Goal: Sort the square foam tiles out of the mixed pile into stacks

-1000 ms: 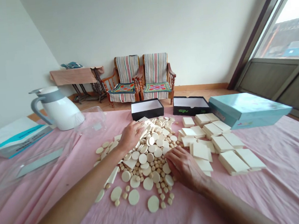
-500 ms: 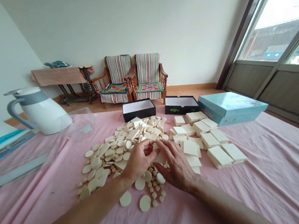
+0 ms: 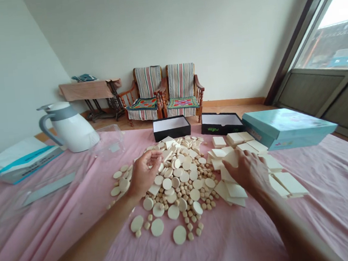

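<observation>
On the pink cloth spreads a heap of pale wooden pieces: round discs (image 3: 179, 235), small cubes (image 3: 190, 226) and some flat tiles. Over its left side hovers my left hand (image 3: 145, 171), fingers loosely bent, thumb apart, nothing visible in it. My right hand (image 3: 250, 170) is over the square tiles at the right, its thumb and fingers at a square wooden tile (image 3: 231, 158); the palm side is hidden. Loose square tiles (image 3: 236, 190) lie overlapping below that hand. Stacks of square tiles (image 3: 290, 182) stand beyond its wrist, partly covered by it.
Two black boxes (image 3: 172, 132) (image 3: 222, 129) stand behind the heap, beside a light blue box (image 3: 289, 128). At the left are a white and grey jug (image 3: 73, 129), a clear plastic container (image 3: 108, 142) and a blue-white package (image 3: 27, 159). Two chairs (image 3: 180, 85) stand beyond.
My hands were together over the heap and have parted. The right one moved right to the square tiles, the left one moved slightly left. The view has turned a little left.
</observation>
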{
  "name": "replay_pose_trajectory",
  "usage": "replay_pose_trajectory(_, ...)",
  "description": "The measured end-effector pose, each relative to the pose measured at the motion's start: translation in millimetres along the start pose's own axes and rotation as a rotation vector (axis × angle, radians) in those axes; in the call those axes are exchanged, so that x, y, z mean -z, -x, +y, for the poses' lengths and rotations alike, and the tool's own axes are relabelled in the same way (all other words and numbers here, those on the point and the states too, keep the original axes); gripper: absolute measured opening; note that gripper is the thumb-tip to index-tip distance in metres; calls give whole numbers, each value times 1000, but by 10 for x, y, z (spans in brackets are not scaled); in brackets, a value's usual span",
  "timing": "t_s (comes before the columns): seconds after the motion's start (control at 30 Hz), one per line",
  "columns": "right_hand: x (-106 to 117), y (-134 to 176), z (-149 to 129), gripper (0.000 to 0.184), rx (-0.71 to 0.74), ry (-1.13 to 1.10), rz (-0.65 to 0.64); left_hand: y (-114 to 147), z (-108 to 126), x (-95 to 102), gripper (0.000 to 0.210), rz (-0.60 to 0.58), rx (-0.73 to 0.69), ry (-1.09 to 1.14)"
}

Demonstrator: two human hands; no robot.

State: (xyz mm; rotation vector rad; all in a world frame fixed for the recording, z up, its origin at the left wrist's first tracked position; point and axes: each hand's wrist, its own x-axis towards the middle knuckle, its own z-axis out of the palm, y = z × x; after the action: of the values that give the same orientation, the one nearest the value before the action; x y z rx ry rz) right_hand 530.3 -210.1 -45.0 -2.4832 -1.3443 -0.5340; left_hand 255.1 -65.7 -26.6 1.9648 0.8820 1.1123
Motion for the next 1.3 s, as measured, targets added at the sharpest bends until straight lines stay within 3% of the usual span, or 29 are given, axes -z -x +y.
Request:
replay_pose_trajectory(0.07,-16,7,10,47,-5,26,-46,-118,-105,107,25,52,-22,-159)
replay_pose_trajectory(0.17,-40,19,1,49,21,9,9,-231,-213,187,26,-21,-47,-342)
replay_pose_trajectory(0.37,-144,56,-57,33,144,-139,128,-280,-269,32,36,-199,-150,-597)
replay_pose_trajectory(0.57,-117,58,-74,25,177,-258,191,-380,-264,-36,24,-199,-91,-735)
replay_pose_trajectory(0.73,78,-42,73,22,49,-365,420,-378,-84,-163,29,-46,-216,-551)
replay_pose_trajectory(0.8,125,-79,144,22,-3,-392,495,-337,25,-363,28,-127,-182,-353)
replay_pose_trajectory(0.87,135,-102,197,23,-32,-402,538,-288,125,-642,27,-281,-121,-145)
replay_pose_trajectory(1.0,95,-103,227,22,-25,-387,517,-224,268,-1236,29,-471,-7,95)
replay_pose_trajectory(1.07,75,-91,212,21,-17,-384,494,-226,317,-1431,30,-524,39,148)
replay_pose_trajectory(1.17,56,-74,175,21,18,-409,469,-243,365,-1492,26,-457,22,102)
replay_pose_trajectory(1.23,43,-63,147,21,62,-433,441,-225,384,-1388,21,-398,-60,22)
replay_pose_trajectory(1.3,32,-48,113,20,110,-454,397,-157,395,-1215,17,-413,-210,-83)
